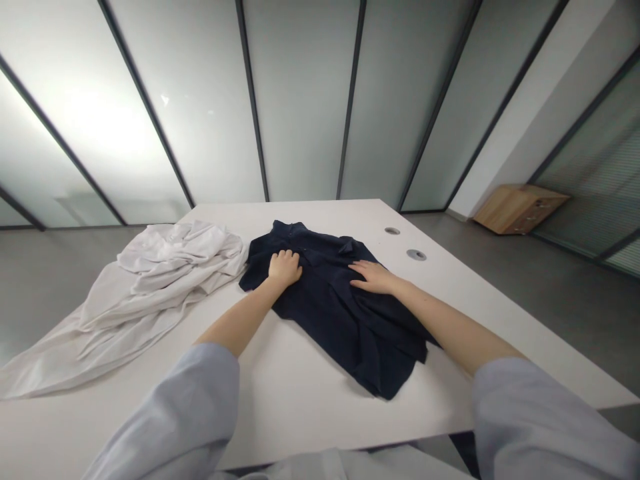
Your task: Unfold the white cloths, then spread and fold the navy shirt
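Pressing the dark shirt [345,300] on the bench [290,387]: left hand [285,268] curled closed, right hand [373,277] flat open; uneven pressure could drag fabric, bunching fresh creases near the hem.

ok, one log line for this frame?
left hand: curled, on navy shirt | right hand: flat on shirt | white cloth: bunched beside it | table

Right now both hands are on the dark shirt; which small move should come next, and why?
Probably slide the right hand outward to smooth the dark shirt: the fabric is wrinkled near its lower edge, while the left hand rests curled on the shirt near the collar.
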### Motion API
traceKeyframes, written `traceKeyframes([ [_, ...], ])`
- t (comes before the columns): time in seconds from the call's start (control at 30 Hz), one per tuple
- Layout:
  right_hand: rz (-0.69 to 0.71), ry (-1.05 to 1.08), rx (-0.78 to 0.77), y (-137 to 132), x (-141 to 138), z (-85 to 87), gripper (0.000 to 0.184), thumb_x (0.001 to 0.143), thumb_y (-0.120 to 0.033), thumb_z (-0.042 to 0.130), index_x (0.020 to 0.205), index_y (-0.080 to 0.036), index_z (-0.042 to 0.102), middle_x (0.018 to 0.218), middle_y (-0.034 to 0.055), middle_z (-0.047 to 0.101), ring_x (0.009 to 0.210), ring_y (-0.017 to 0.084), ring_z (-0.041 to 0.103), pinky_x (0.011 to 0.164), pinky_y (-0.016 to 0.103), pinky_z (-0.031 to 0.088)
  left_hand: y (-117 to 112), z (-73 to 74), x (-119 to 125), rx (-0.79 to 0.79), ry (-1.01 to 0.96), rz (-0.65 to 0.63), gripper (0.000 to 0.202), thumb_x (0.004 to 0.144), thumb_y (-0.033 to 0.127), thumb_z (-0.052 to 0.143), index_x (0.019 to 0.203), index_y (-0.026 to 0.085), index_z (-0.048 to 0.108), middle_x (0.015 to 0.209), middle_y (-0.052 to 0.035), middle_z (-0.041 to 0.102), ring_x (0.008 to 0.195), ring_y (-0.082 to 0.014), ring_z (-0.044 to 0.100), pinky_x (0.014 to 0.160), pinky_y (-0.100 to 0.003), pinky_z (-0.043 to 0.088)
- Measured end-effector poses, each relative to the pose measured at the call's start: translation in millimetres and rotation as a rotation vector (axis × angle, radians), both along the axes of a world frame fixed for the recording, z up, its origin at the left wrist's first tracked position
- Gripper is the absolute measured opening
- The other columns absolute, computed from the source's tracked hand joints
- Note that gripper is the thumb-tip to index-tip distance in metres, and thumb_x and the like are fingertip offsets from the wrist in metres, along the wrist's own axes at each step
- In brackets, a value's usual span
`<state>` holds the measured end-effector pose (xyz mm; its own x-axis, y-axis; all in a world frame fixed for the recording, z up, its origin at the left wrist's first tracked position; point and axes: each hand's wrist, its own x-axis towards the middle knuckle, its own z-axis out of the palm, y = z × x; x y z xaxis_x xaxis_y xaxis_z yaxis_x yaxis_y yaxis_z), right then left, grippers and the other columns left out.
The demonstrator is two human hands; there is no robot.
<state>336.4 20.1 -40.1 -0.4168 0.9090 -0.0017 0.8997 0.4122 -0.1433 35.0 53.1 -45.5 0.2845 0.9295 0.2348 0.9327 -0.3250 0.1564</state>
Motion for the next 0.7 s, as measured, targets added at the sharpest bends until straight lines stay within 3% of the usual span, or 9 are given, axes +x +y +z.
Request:
traceKeyframes([
  [0.13, -0.254, -0.070, -0.019, 2, -23, -19.2, 0.069, 0.093, -0.062, 0.033, 0.151, -0.024, 0.034, 0.159, 0.0117, 0.026, 0.145, 0.034, 0.021, 0.114, 0.054, 0.021, -25, -10.5, 37, -0.143, -0.011, 0.082, 0.074, 0.084, 0.069, 0.040, 0.129, 0.012, 0.055, 0.138, -0.0266, 0.049, 0.130, -0.0465, 0.040, 0.102, -0.063, 0.031],
  [0.27, -0.437, -0.137, -0.011, -9, -46, -8.7, 0.072, 0.094, -0.060, 0.030, 0.148, -0.013, 0.038, 0.151, 0.0260, 0.035, 0.134, 0.044, 0.038, 0.100, 0.063, 0.035, -25, -18.2, 48, -0.201, 0.018, 0.081, 0.088, 0.085, 0.073, 0.033, 0.145, 0.009, 0.039, 0.154, -0.0273, 0.027, 0.142, -0.0463, 0.021, 0.107, -0.068, 0.018],
  [0.33, -0.414, -0.153, -0.028, -15, -53, 2.7, 0.070, 0.093, -0.060, 0.035, 0.138, -0.008, 0.051, 0.135, 0.0309, 0.051, 0.121, 0.044, 0.053, 0.093, 0.058, 0.043, -17, -17.9, 40, -0.210, 0.039, 0.013, 0.088, 0.085, 0.073, 0.033, 0.147, 0.011, 0.037, 0.156, -0.0252, 0.025, 0.144, -0.0428, 0.019, 0.110, -0.065, 0.016],
  [0.47, -0.296, -0.131, -0.034, -19, -53, 21.4, 0.059, 0.086, -0.063, 0.047, 0.113, -0.015, 0.070, 0.109, 0.0239, 0.068, 0.105, 0.040, 0.063, 0.092, 0.051, 0.044, 2, -13.2, 13, -0.202, 0.063, -0.176, 0.079, 0.086, 0.071, 0.037, 0.146, 0.020, 0.040, 0.157, -0.0163, 0.028, 0.145, -0.0339, 0.022, 0.115, -0.055, 0.017],
  [0.6, -0.249, -0.072, 0.100, -6, -41, 18.6, 0.063, 0.089, -0.062, 0.043, 0.135, -0.020, 0.055, 0.131, 0.0181, 0.059, 0.121, 0.037, 0.054, 0.100, 0.049, 0.040, 13, -10.3, -7, -0.159, 0.115, -0.181, 0.084, 0.082, 0.075, 0.041, 0.147, 0.022, 0.040, 0.158, -0.0144, 0.026, 0.146, -0.0337, 0.019, 0.116, -0.051, 0.014],
  [0.7, -0.252, -0.097, 0.032, 9, -23, 4.0, 0.067, 0.091, -0.063, 0.038, 0.146, -0.024, 0.042, 0.147, 0.0145, 0.046, 0.131, 0.036, 0.045, 0.106, 0.049, 0.035, 15, -10.6, -16, -0.157, 0.121, -0.148, 0.090, 0.079, 0.078, 0.044, 0.148, 0.021, 0.039, 0.158, -0.0158, 0.025, 0.146, -0.0360, 0.018, 0.116, -0.054, 0.012],
])
